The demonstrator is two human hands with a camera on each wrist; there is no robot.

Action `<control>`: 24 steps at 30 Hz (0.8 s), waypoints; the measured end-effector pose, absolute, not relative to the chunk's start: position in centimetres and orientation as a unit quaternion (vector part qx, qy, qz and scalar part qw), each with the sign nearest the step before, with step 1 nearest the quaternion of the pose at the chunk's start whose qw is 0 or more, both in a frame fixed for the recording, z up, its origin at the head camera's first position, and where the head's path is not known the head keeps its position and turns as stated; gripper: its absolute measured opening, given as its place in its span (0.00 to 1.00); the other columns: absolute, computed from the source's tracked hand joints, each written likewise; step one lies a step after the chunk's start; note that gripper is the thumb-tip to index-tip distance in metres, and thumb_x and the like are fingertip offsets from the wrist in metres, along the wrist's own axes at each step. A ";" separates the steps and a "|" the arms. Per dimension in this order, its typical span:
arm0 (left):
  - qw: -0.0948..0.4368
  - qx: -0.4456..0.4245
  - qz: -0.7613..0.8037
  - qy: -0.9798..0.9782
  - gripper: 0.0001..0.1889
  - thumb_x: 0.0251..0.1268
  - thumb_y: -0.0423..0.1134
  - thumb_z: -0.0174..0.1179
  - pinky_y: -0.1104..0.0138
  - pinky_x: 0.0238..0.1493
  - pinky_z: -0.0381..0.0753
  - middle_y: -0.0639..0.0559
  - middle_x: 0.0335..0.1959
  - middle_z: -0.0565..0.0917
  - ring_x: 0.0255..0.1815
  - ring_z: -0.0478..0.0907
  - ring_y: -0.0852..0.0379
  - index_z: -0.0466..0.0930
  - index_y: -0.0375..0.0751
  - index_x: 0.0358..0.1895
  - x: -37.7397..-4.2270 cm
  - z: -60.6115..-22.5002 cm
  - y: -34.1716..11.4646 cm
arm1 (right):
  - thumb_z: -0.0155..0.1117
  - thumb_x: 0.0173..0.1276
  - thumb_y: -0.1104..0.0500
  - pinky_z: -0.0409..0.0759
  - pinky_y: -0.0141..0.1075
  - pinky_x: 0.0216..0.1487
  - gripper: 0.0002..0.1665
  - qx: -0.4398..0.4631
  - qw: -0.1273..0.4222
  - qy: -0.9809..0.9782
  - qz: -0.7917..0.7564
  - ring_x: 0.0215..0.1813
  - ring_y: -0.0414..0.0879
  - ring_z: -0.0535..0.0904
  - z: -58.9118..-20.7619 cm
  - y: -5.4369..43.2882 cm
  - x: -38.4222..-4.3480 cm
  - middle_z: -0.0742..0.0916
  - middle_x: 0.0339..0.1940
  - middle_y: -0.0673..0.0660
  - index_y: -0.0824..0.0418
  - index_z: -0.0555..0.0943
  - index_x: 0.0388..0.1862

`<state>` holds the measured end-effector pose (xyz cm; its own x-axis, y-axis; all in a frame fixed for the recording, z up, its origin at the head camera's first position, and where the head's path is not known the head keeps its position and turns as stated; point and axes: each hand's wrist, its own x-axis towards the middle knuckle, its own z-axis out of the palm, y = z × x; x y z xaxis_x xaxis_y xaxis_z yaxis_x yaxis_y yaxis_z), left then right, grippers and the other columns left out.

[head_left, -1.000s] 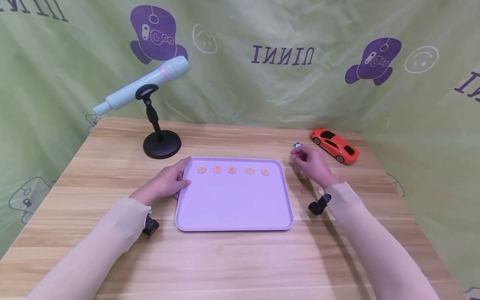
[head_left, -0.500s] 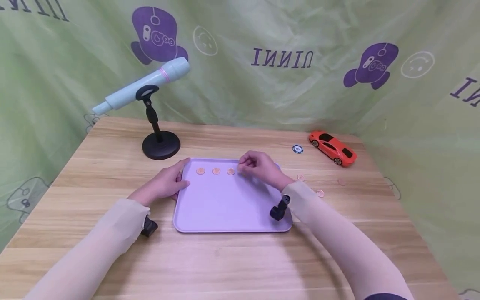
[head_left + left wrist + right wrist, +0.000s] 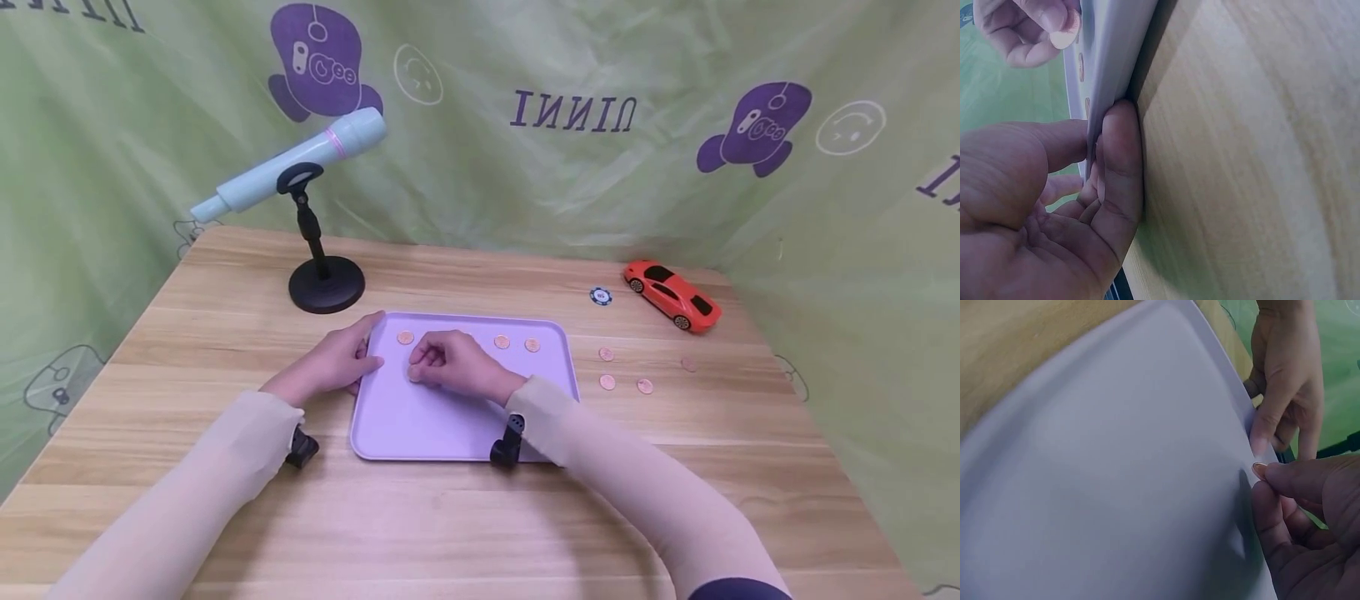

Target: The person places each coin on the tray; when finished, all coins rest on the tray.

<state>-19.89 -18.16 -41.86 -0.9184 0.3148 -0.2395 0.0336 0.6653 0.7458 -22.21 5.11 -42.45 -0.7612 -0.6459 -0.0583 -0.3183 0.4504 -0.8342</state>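
Note:
My left hand (image 3: 339, 360) grips the left edge of a lilac tray (image 3: 465, 459), its thumb over the rim and its fingers beneath, as the left wrist view shows. Over the left part of the tray, my right hand (image 3: 457, 364) pinches a copper-coloured coin (image 3: 1260, 470) between thumb and fingertip. That coin shows edge-on in the right wrist view and more face-on in the left wrist view. Along the tray's far side lie a coin (image 3: 405, 337) at the left and two coins (image 3: 502, 342) at the right. My right hand hides the stretch between them in the head view.
Several more coins (image 3: 607, 382) lie on the wooden table right of the tray. Behind them are a blue-and-white poker chip (image 3: 601, 296) and a red toy car (image 3: 672, 296). A pale blue microphone (image 3: 292, 167) rests on a black stand (image 3: 326, 284) at the back left.
My right hand has travelled left from beside the poker chip, across the tray's far side, to the tray's left part. My left hand has stayed on the tray edge.

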 end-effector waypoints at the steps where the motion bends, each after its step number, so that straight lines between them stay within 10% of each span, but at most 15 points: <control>1: 0.177 0.098 0.399 0.895 0.41 0.77 0.30 0.57 0.63 0.25 0.89 0.46 0.28 0.72 0.20 0.79 0.57 0.44 0.32 0.85 -19.9 -41.9 -18.1 | 0.74 0.69 0.63 0.79 0.23 0.34 0.07 -0.293 0.190 0.830 -0.436 0.33 0.35 0.79 -42.4 4.9 -22.1 0.86 0.33 0.54 0.65 0.86 0.42; 24: 0.173 0.099 0.388 0.900 0.41 0.77 0.30 0.57 0.65 0.24 0.87 0.46 0.28 0.74 0.19 0.78 0.58 0.44 0.32 0.85 -20.0 -41.9 -18.1 | 0.69 0.71 0.67 0.78 0.22 0.40 0.04 -0.339 0.166 0.866 -0.327 0.37 0.37 0.78 -41.6 2.5 -20.6 0.88 0.36 0.57 0.66 0.86 0.43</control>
<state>-19.95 -18.14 -41.89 -0.9203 0.3130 -0.2347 0.0441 0.6790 0.7328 -20.62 2.54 -41.62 -0.7153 -0.6957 -0.0662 -0.4784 0.5565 -0.6793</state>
